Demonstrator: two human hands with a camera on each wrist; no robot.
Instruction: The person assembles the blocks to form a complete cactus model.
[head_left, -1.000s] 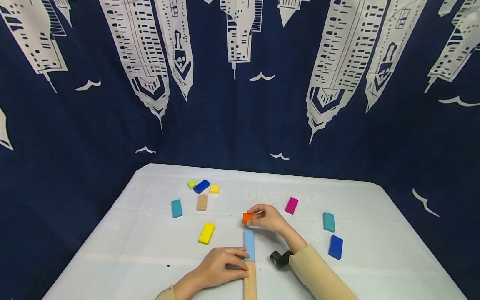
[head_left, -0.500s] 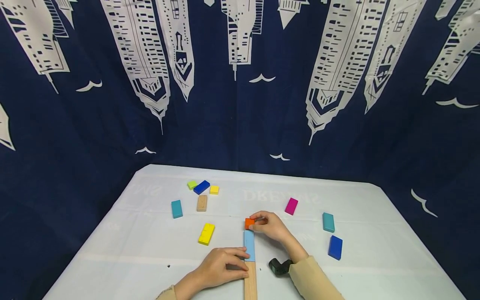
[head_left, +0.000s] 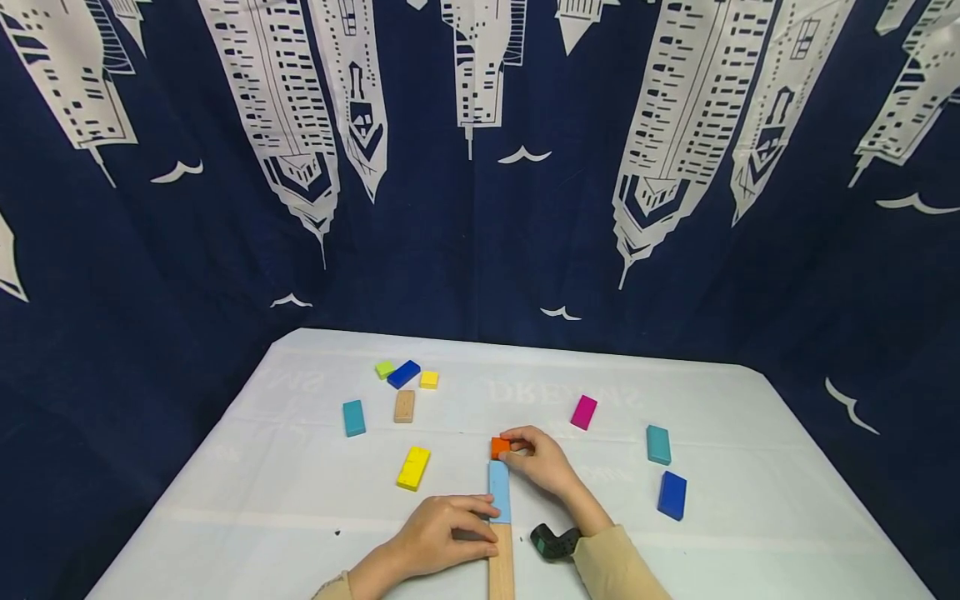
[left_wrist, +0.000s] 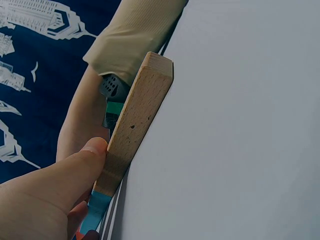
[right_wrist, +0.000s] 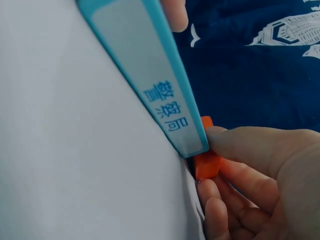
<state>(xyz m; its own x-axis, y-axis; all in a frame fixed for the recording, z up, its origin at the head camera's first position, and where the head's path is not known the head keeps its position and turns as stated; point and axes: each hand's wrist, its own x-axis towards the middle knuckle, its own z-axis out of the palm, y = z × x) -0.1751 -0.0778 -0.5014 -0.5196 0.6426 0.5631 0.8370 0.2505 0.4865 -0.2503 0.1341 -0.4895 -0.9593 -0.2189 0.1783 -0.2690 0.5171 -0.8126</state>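
My right hand (head_left: 543, 458) pinches a small orange block (head_left: 498, 448) at the far end of a light blue block (head_left: 498, 487). In the right wrist view the orange block (right_wrist: 209, 162) meets the end of the blue block (right_wrist: 145, 75), which bears printed characters on a pale face. My left hand (head_left: 442, 533) rests its fingertips along the left side of the light blue block and a long wooden block (head_left: 500, 567) set end to end with it. The left wrist view has my thumb (left_wrist: 90, 155) against the wooden block (left_wrist: 135, 125).
Behind and left lie a yellow block (head_left: 413, 468), a teal block (head_left: 354, 418), a wooden block (head_left: 404, 407) and several smaller ones. Rightward are a magenta block (head_left: 583, 412), a teal block (head_left: 657, 445) and a blue block (head_left: 672, 496). A black device (head_left: 553, 543) sits at my right wrist.
My right hand has brought the orange block slightly nearer and to the right, up to the light blue block's far end. My left hand has stayed in place.
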